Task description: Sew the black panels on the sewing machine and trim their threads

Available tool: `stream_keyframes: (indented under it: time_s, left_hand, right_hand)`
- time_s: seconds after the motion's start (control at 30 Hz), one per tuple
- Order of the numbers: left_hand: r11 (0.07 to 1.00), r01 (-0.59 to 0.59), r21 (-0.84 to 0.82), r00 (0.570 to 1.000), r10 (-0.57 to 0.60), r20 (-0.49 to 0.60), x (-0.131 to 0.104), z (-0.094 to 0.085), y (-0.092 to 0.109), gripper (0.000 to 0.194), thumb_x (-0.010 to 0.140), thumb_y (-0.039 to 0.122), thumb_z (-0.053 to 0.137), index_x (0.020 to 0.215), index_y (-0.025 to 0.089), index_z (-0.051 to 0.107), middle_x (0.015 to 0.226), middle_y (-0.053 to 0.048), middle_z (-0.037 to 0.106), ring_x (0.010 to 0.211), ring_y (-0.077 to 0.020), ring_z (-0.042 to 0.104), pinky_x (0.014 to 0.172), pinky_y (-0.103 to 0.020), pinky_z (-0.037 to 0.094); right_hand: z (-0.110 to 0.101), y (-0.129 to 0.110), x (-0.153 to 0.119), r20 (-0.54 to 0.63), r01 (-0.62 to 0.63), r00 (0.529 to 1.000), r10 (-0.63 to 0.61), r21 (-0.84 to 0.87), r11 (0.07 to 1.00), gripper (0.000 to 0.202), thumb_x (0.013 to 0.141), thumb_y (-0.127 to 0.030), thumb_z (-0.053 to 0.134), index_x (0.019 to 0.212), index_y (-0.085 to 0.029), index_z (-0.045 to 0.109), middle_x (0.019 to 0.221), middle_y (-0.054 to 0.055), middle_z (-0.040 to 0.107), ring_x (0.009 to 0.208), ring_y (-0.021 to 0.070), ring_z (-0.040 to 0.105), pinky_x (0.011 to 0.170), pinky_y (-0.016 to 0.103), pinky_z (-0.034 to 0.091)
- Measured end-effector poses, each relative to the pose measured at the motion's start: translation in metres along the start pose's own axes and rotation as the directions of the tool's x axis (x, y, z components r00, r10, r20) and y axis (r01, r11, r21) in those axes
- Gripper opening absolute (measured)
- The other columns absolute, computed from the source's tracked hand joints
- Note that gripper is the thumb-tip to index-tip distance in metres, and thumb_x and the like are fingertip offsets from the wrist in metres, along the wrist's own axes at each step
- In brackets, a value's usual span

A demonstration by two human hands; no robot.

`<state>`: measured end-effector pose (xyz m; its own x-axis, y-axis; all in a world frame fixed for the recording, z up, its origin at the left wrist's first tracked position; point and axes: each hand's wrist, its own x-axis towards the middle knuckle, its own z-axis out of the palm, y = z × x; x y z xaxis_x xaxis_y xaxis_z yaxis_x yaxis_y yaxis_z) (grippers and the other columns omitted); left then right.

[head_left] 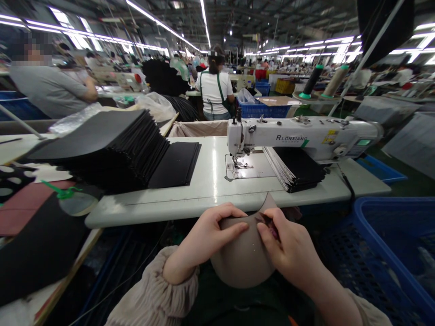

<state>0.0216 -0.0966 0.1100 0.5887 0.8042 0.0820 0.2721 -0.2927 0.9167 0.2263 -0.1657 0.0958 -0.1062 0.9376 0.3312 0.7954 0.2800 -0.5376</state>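
A curved grey-brown sheet (243, 265) is bent between my two hands, in front of the table's near edge. My left hand (217, 235) grips its upper left part, thumb on the face turned to me. On the right side, my right hand (288, 244) pinches the sheet near its upper edge; a small dark and purplish item (273, 230) shows between its fingers, too hidden to identify. Beyond my hands stands a white sewing machine (288, 136) on the pale table (176, 206).
Tall stack of black sheets (129, 149) at left, a smaller black pile (175, 165) beside it. Black pieces (301, 167) lie under the machine arm. Blue basket (390, 206) at right, green-capped bottle (77, 203) at left. Other people sit farther back.
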Motion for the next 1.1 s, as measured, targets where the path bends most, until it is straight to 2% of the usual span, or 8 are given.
stream_keyframes:
  time_s: [0.23, 0.53, 0.83, 1.1]
  left_hand:
    - [1.000, 0.009, -0.030, 1.000, -0.009, 0.014, -0.001, 0.001, -0.002, 0.017, 0.090, 0.030, 0.065, 0.103, 0.023, 0.071, 0.097, 0.001, 0.068, 0.094, -0.0157, 0.061, 0.086, -0.025, 0.044]
    - [0.997, 0.014, -0.079, 1.000, -0.013, 0.015, -0.002, 0.001, -0.003, 0.017, 0.090, 0.031, 0.064, 0.103, 0.023, 0.072, 0.098, -0.001, 0.068, 0.095, -0.0171, 0.061, 0.087, -0.026, 0.045]
    - [0.996, 0.023, -0.085, 1.000, -0.023, 0.004, -0.001, 0.003, 0.000, 0.021, 0.090, 0.034, 0.062, 0.101, 0.020, 0.073, 0.096, -0.003, 0.069, 0.092, -0.0192, 0.062, 0.086, -0.030, 0.046]
    - [0.995, 0.043, -0.093, 0.999, -0.040, 0.034, -0.001, 0.003, 0.000, 0.020, 0.091, 0.032, 0.061, 0.099, 0.019, 0.074, 0.093, -0.003, 0.068, 0.092, -0.0184, 0.061, 0.082, -0.027, 0.045]
  right_hand:
    - [0.007, -0.003, -0.003, -0.029, 0.063, 0.997, -0.067, -0.129, 0.990, 0.017, 0.097, -0.033, 0.046, 0.103, -0.020, 0.054, 0.072, -0.001, 0.060, 0.062, 0.0161, 0.058, 0.057, 0.028, 0.032]
    - [0.009, -0.003, -0.005, -0.068, 0.050, 0.996, -0.058, -0.124, 0.991, 0.016, 0.097, -0.033, 0.047, 0.104, -0.020, 0.054, 0.074, -0.001, 0.061, 0.063, 0.0157, 0.059, 0.057, 0.028, 0.032]
    - [0.009, -0.004, -0.004, -0.038, 0.045, 0.998, -0.050, -0.113, 0.993, 0.016, 0.096, -0.032, 0.046, 0.102, -0.020, 0.054, 0.075, 0.000, 0.063, 0.064, 0.0159, 0.060, 0.057, 0.027, 0.034]
    - [0.026, -0.007, -0.012, -0.162, 0.000, 0.987, -0.019, -0.115, 0.993, 0.016, 0.098, -0.031, 0.044, 0.104, -0.018, 0.051, 0.071, 0.000, 0.061, 0.058, 0.0165, 0.059, 0.054, 0.028, 0.032]
